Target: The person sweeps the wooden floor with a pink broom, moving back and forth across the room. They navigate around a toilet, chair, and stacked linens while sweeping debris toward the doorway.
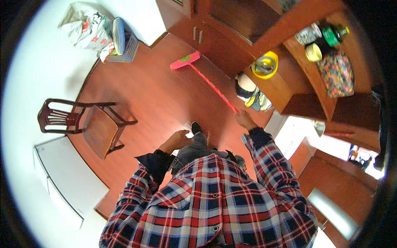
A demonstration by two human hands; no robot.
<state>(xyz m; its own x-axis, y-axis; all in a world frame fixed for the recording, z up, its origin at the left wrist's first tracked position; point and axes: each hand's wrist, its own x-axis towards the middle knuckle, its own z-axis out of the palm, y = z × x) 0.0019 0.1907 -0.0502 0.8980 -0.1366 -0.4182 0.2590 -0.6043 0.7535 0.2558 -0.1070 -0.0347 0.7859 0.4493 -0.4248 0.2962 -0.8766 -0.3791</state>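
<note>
A broom with a red handle and a pink-and-green head (186, 61) rests on the reddish wooden floor (149, 90). My right hand (245, 120) grips the end of its handle, which slants up and left to the head. My left hand (177, 141) is in front of my left thigh, away from the broom. Its fingers are curled and blurred, and a small white patch shows by them; I cannot tell if something is held.
A wooden chair (100, 131) and a white cabinet (71, 164) stand at left. A grey basket (128, 49) with bags sits by the wall. Brown cabinets (214, 40) line the far side; a shelf at right bears a yellow hard hat (265, 65), bottles and a patterned bag (336, 74).
</note>
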